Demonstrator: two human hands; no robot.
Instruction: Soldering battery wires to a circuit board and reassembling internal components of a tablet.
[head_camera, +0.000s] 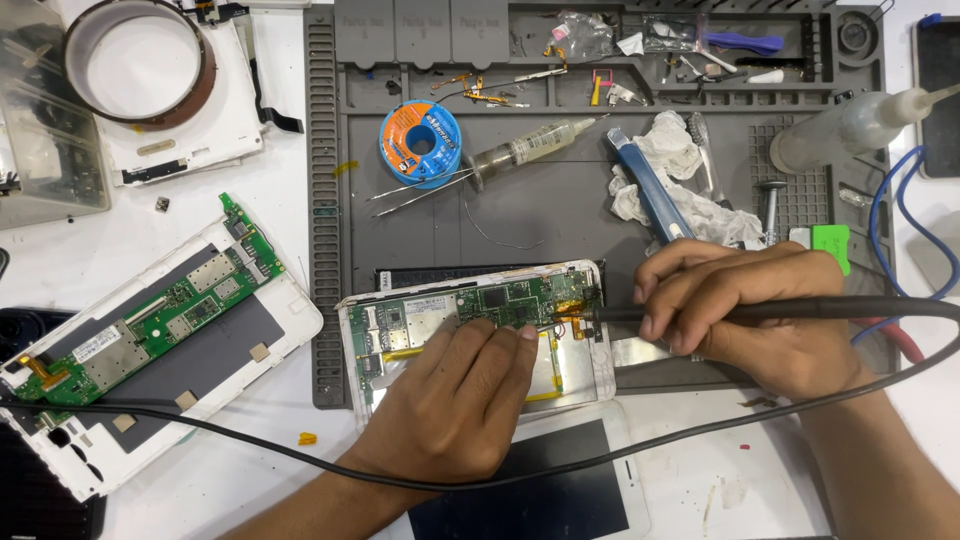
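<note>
— Why does the left hand (462, 400) lie flat like that?

— It presses down on the opened tablet (475, 335), fingers spread and closed on nothing, the fingertips at the edge of the green circuit board (490, 303). That looks meant to keep the tablet from sliding while the other hand works.

— And the right hand (745, 310)?

— It is curled shut around a black soldering iron (790, 310), gripped like a pen. The tip meets the board's right end, just beyond the left fingertips, between the two hands. The iron's black cable (250, 435) loops back under both wrists, out of the way of the tip.

— What lies further out?

— Above the hands sit a blue spool of solder wire (420, 140), a syringe (530, 147), a blue-handled tool (645, 185) and crumpled tissue (690, 195), all within reach. Left of the left hand lies a second opened tablet (150, 340).

— The surface?

— A grey work mat (440, 230) with ribbed edges and small trays, laid on a white tabletop (290, 200). It is crowded with parts; nothing of the room beyond shows.
</note>
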